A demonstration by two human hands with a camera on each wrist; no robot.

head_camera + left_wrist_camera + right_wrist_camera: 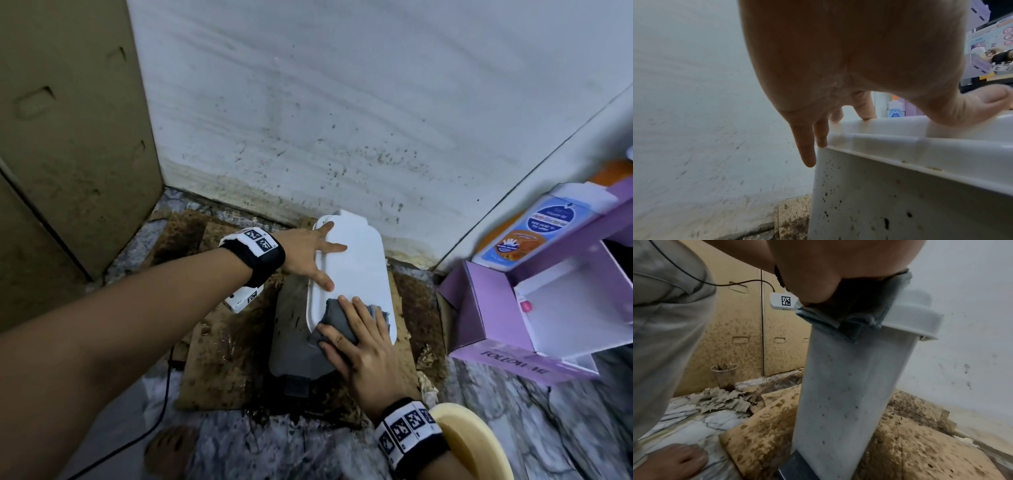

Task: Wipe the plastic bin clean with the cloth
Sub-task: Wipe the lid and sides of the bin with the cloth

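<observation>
A tall white plastic bin (294, 339) stands on stained cardboard, its white lid (356, 270) shut on top. Dark specks dot its side wall (900, 203) and its near face (842, 394). My left hand (317, 253) rests flat on the lid's far left edge, fingers (805, 146) spread straight over the rim. At the lid's near end my right hand (363, 342) presses a folded grey cloth (337, 317) down with flat fingers. The cloth (859, 321) hangs a little over the lid's edge under my palm.
Dirty cardboard (219, 342) covers the marble floor in the corner of a spattered white wall (342, 102). Brown cupboard doors (68, 137) stand left. A purple box (496, 315) and a soap bottle (524, 233) sit right, a yellow basin (472, 442) near right. A muddy cup (724, 374) stands by the doors.
</observation>
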